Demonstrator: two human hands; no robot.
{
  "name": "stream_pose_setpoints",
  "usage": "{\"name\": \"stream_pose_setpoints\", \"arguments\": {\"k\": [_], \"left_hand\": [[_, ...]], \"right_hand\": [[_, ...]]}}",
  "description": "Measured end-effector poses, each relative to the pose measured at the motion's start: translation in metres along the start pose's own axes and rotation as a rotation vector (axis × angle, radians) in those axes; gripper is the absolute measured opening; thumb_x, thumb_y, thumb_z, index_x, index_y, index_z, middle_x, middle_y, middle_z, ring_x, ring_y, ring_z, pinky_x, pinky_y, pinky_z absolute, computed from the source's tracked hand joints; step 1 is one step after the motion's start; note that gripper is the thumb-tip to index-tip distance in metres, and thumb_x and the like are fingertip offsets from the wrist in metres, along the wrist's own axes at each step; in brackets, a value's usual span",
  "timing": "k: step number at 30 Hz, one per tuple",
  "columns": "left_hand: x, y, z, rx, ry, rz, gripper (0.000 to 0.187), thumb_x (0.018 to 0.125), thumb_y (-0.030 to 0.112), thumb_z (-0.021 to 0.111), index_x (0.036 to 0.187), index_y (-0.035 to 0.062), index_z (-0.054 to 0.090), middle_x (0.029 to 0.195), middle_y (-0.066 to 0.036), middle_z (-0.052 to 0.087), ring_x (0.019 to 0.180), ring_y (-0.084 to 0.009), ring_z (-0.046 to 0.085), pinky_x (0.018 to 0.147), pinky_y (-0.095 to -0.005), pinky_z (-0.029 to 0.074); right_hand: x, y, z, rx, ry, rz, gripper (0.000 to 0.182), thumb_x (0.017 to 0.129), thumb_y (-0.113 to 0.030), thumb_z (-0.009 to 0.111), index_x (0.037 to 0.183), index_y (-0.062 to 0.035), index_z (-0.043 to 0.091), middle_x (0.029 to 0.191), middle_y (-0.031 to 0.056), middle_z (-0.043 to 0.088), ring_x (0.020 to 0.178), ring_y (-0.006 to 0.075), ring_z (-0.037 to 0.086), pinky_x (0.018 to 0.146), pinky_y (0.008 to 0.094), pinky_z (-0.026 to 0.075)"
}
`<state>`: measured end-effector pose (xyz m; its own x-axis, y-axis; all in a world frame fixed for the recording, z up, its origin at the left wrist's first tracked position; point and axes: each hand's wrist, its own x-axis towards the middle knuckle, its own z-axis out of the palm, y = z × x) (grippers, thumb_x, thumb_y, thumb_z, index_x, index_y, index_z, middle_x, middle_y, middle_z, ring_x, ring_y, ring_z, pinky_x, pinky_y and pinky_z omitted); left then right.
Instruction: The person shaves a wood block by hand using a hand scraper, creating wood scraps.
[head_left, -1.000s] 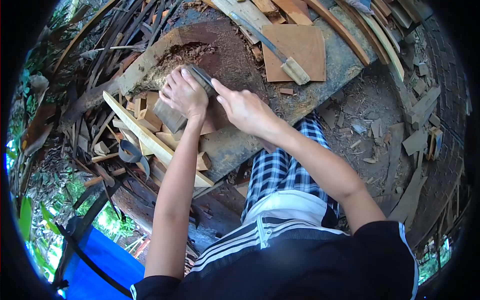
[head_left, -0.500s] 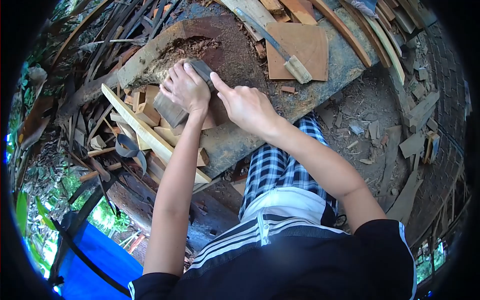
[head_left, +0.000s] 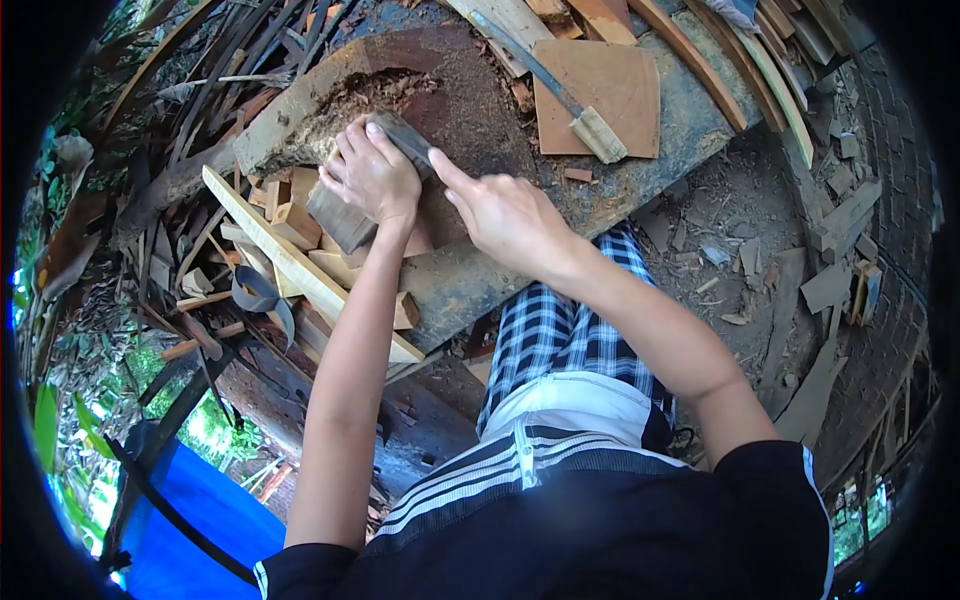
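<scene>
My left hand (head_left: 377,175) presses down on a dark, weathered wooden block (head_left: 343,218), its fingers bent over the top. The block shows on both sides of the hand and lies tilted on the bench. Just right of it, my right hand (head_left: 510,220) points its index finger at the block's upper right end, with the other fingers curled under. Whatever those fingers hold, if anything, is hidden. Beneath and behind the block is a thick, rough wooden slab (head_left: 470,110) with a crumbly hollow near its far edge.
A long-bladed tool with a wooden handle (head_left: 598,137) lies across a square wooden board (head_left: 625,95). Offcuts (head_left: 297,226) and a pale strip of wood (head_left: 270,250) sit at the left. Curved planks (head_left: 690,60) line the back right. A blue sheet (head_left: 195,520) is at lower left.
My right hand has shifted slightly to the right, along the block's end. My left hand and the block stay nearly in place.
</scene>
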<state>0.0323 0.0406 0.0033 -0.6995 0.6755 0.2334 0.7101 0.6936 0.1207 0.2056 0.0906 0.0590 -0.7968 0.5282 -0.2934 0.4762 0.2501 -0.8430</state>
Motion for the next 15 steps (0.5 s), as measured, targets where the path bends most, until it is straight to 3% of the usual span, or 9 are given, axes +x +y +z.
{"name": "stream_pose_setpoints", "arguments": {"k": [15], "left_hand": [[0.003, 0.001, -0.001, -0.017, -0.009, -0.012, 0.031, 0.099, 0.031, 0.040, 0.112, 0.0124, 0.061, 0.114, -0.007, 0.060, 0.114, -0.0295, 0.051, 0.110, -0.0530, 0.022]], "right_hand": [[-0.005, 0.003, -0.004, -0.062, -0.020, -0.038, 0.050, 0.098, -0.018, 0.050, 0.146, -0.0074, 0.040, 0.070, 0.0243, 0.065, 0.065, 0.0411, 0.067, 0.059, 0.0488, 0.055]]}}
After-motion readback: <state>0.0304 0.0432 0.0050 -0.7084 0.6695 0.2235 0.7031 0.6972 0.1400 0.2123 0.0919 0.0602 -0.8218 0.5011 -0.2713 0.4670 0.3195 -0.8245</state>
